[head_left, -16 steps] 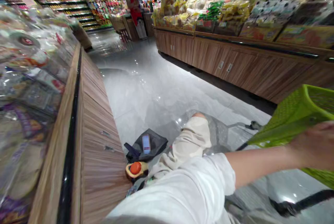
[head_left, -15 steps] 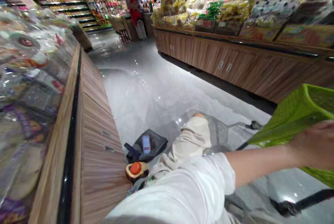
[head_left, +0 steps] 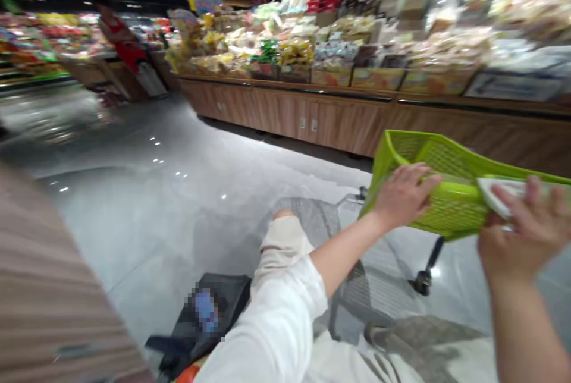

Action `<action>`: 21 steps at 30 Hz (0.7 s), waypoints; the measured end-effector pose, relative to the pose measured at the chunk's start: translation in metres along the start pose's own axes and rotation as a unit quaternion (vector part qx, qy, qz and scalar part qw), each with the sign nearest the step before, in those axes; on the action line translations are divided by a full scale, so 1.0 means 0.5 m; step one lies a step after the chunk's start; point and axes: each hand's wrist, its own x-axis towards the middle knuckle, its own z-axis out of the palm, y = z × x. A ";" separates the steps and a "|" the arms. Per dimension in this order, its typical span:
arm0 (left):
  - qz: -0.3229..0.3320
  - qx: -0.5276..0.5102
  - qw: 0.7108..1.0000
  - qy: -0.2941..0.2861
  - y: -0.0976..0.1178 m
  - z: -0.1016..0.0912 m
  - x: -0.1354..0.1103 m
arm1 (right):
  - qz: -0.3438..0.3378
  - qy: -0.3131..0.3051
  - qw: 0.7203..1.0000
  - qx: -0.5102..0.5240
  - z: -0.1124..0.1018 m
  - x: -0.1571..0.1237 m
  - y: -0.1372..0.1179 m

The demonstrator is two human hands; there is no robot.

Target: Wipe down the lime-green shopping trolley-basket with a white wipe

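Dark bag (head_left: 232,294): on the floor (head_left: 196,210); contents hidden.
Counter (head_left: 334,124): bins of wrapped goods (head_left: 294,53).
Left hand (head_left: 405,192): mine, closed over the green basket (head_left: 455,216).
Green basket: before me; mesh shows inside, part hidden. I judge I'm steadying it; the next move would call for an even hold.
Right hand (head_left: 526,222): mine, at something white (head_left: 508,184); whether gripping, I can't tell.

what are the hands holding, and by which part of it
The left hand holds the basket by its near top edge. The right hand is at a white item there; whether held cannot be told.
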 end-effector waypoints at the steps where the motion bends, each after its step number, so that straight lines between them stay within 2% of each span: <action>1: 0.004 -0.032 0.999 0.032 0.002 0.008 0.002 | -0.051 -0.073 0.996 0.003 -0.021 0.013 0.013; 2: 0.014 -0.057 0.997 0.058 0.005 0.016 0.006 | -0.069 -0.102 0.992 -0.003 -0.037 0.017 0.016; 4: 0.019 -0.091 0.992 0.087 0.014 0.029 0.013 | -0.112 -0.116 0.986 -0.035 -0.051 0.006 0.003; 8: 0.016 -0.108 0.989 0.096 0.028 0.028 0.021 | -0.195 -0.199 0.959 -0.042 -0.051 -0.014 -0.034; 11: 0.011 -0.078 0.993 0.087 0.031 0.021 0.023 | -0.239 -0.233 0.940 -0.074 -0.081 0.014 -0.006; 13: 0.013 -0.058 0.995 0.083 0.034 0.020 0.023 | -0.235 -0.218 0.942 -0.094 -0.106 0.038 0.032; 16: 0.011 -0.033 0.996 0.083 0.048 0.021 0.023 | -0.179 -0.160 0.965 -0.105 -0.119 0.046 0.057; 18: -0.008 -0.008 0.997 0.080 0.064 0.020 0.022 | -0.153 -0.145 0.973 -0.098 -0.109 0.025 0.034; 21: -0.057 0.025 0.996 0.068 0.082 0.013 0.019 | -0.173 -0.190 0.964 -0.071 -0.091 -0.019 -0.031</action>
